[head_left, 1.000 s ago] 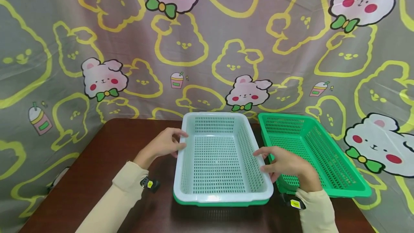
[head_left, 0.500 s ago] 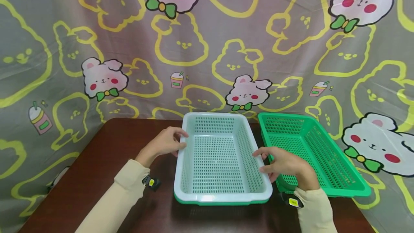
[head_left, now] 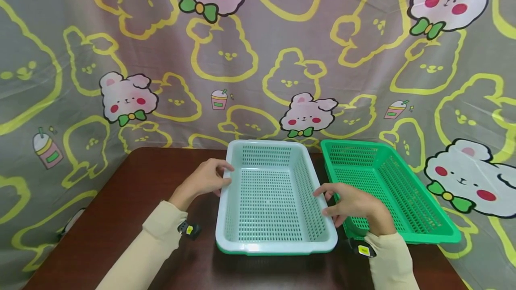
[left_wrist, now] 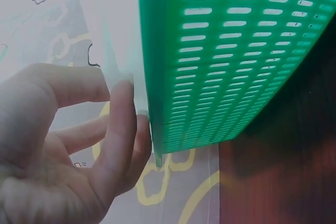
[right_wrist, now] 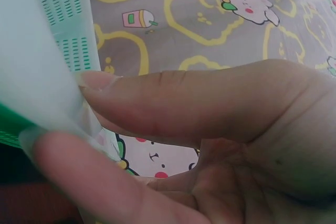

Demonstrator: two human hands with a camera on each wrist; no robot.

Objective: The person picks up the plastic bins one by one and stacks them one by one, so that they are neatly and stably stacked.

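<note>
A white perforated plastic basket [head_left: 278, 247] stands in the middle of the table, nested in a green basket [left_wrist: 226, 66] whose rim peeks out below it. On the white basket's left rim, my left hand [head_left: 203, 177] pinches the edge between thumb and fingers. The left wrist view shows that hand's fingertips on the white rim, just beside the green one. Across from it, my right hand [head_left: 354, 201] grips the right rim, thumb on one side and fingers on the other. In the right wrist view, the white rim [right_wrist: 37, 51] lies between the thumb and a finger.
A second green perforated basket [head_left: 429, 238] sits to the right, close behind my right hand. The dark brown table [head_left: 145, 178] extends to the left. A grey curtain [head_left: 250, 88] with yellow outlines and rabbit prints hangs behind the table.
</note>
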